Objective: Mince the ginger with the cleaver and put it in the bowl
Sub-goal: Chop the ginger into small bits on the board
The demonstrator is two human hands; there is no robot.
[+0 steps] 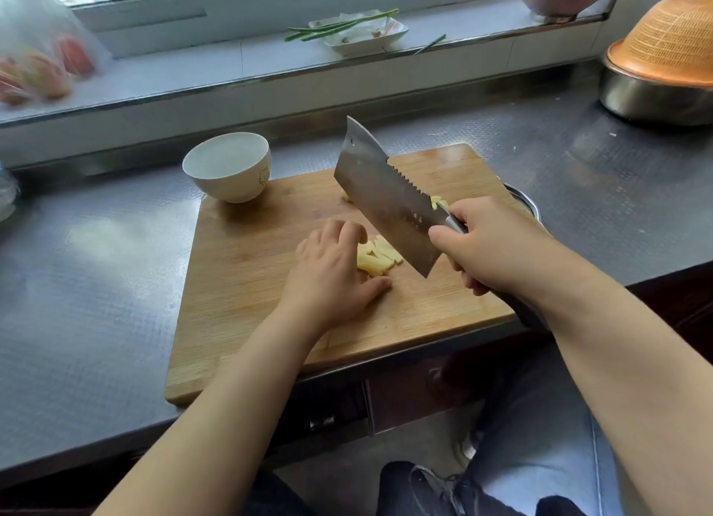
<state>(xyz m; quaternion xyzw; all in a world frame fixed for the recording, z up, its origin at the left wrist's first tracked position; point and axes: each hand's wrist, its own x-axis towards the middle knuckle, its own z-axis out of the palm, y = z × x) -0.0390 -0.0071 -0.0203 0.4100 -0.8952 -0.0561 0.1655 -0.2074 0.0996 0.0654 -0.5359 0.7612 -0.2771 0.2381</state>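
Pale yellow ginger strips (376,260) lie in a small pile on the wooden cutting board (247,284). My left hand (333,272) rests on the pile with its fingers curled over the strips and its thumb flat on the board. My right hand (490,245) grips the handle of the steel cleaver (386,199), which is raised and tilted just right of the pile. A few ginger bits (438,202) cling to the blade's spine side. An empty white bowl (227,166) stands at the board's far left corner.
The board lies on a steel counter (96,268). A metal basin with an orange basket (663,75) stands at the far right. A dish with green onion (360,31) sits on the windowsill, a plastic bag (38,64) at far left. Another metal dish (526,203) peeks from behind the board's right edge.
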